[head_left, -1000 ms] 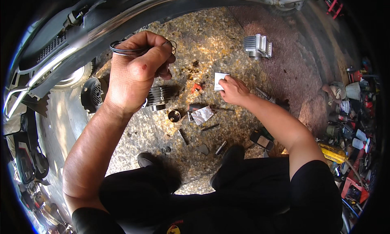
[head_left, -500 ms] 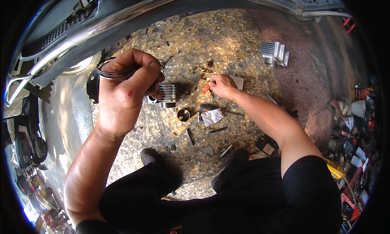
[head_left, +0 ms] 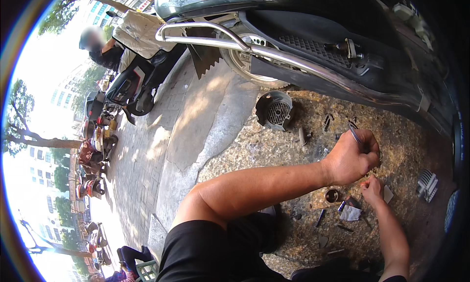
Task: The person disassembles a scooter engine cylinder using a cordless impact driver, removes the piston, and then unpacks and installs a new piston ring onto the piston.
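Observation:
My left hand (head_left: 351,158) is closed around thin dark metal piston rings (head_left: 356,134), held above the ground; part of the rings is hidden by my fist. Lower and to the right, my right hand (head_left: 373,191) is at ground level with its fingers pinched together. A bit of orange-red shows at those fingertips, too small to name. Beside the right hand lies a pale flat piece (head_left: 388,194). To its left are a round, hollow piston (head_left: 331,196) and a crumpled white paper (head_left: 350,213) with a small metal cylinder (head_left: 341,205) against it.
A finned engine cylinder (head_left: 427,185) stands at the right. A black round shroud (head_left: 274,110) and a small metal part (head_left: 303,136) lie beyond my left forearm. The scooter (head_left: 313,71) with its chrome side bar borders the far side. Another person (head_left: 105,52) sits on a scooter at upper left.
The view has swung left, bringing the street and parked scooters in. My left hand still grips the rings, now over the finned cylinder seen before. My right hand stays low with pinched fingers.

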The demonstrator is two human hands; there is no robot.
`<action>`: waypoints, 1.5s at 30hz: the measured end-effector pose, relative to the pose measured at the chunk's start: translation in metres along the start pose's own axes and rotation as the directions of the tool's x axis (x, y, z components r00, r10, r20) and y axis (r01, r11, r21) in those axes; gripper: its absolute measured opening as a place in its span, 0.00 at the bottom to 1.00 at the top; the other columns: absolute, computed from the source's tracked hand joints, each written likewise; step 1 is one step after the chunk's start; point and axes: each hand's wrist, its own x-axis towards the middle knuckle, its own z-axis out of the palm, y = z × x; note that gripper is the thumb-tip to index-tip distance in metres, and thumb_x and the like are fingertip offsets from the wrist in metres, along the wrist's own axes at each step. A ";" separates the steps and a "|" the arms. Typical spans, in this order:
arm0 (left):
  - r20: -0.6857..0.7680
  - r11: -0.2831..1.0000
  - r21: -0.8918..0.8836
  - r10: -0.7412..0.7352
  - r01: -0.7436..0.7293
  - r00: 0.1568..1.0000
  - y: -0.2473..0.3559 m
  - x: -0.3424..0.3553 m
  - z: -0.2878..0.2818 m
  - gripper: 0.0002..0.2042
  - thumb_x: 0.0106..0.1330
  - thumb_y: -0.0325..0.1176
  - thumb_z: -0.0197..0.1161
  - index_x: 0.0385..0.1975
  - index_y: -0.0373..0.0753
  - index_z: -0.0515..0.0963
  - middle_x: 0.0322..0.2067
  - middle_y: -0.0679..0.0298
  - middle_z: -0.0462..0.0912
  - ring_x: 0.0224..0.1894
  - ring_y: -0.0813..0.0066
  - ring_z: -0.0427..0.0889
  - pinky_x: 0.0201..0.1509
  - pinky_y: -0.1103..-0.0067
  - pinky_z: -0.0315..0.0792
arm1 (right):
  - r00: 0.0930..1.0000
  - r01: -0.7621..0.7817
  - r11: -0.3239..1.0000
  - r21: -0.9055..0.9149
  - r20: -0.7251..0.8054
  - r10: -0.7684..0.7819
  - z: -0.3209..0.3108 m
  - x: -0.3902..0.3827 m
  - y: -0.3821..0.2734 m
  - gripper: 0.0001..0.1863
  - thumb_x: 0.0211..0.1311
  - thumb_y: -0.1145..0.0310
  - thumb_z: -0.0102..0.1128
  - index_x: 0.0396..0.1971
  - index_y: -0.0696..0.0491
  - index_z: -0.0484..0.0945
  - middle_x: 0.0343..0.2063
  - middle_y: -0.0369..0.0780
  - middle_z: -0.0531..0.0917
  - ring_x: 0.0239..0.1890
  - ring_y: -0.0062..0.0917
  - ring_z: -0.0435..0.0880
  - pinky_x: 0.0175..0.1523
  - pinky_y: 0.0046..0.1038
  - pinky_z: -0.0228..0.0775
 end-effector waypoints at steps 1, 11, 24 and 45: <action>-0.005 1.000 0.021 -0.013 0.013 1.000 0.000 0.000 0.001 0.01 0.61 0.21 0.57 0.29 0.32 0.73 0.23 0.66 0.77 0.22 0.83 0.74 0.23 0.82 0.69 | 1.000 0.015 0.996 0.084 -0.023 -0.013 -0.005 0.002 -0.003 0.10 0.50 0.71 0.62 0.25 0.58 0.69 0.25 0.48 0.81 0.32 0.46 0.81 0.37 0.41 0.72; 0.165 0.992 -0.073 -0.089 0.102 0.982 0.015 -0.001 0.029 0.01 0.62 0.21 0.55 0.31 0.32 0.73 0.23 0.66 0.78 0.21 0.83 0.74 0.23 0.83 0.69 | 0.963 0.215 0.922 0.321 -0.225 -0.147 -0.092 -0.021 -0.028 0.01 0.60 0.77 0.53 0.30 0.57 0.70 0.23 0.45 0.79 0.28 0.36 0.81 0.33 0.36 0.70; 0.270 0.996 -0.063 -0.039 0.058 0.962 0.019 0.004 0.041 0.03 0.66 0.23 0.57 0.30 0.33 0.75 0.26 0.63 0.80 0.23 0.82 0.78 0.28 0.83 0.75 | 0.968 0.246 0.381 0.891 -0.247 -0.048 -0.192 -0.053 -0.111 0.07 0.71 0.73 0.50 0.36 0.59 0.77 0.21 0.33 0.76 0.18 0.12 0.74 0.20 0.18 0.67; 0.207 0.994 -0.097 -0.025 0.046 0.978 0.017 0.004 0.030 0.02 0.64 0.25 0.60 0.31 0.35 0.75 0.24 0.67 0.79 0.22 0.84 0.76 0.24 0.84 0.73 | 0.991 0.126 0.039 0.991 -0.124 -0.053 -0.223 -0.059 -0.147 0.12 0.71 0.60 0.54 0.34 0.54 0.76 0.18 0.30 0.71 0.17 0.13 0.67 0.19 0.18 0.57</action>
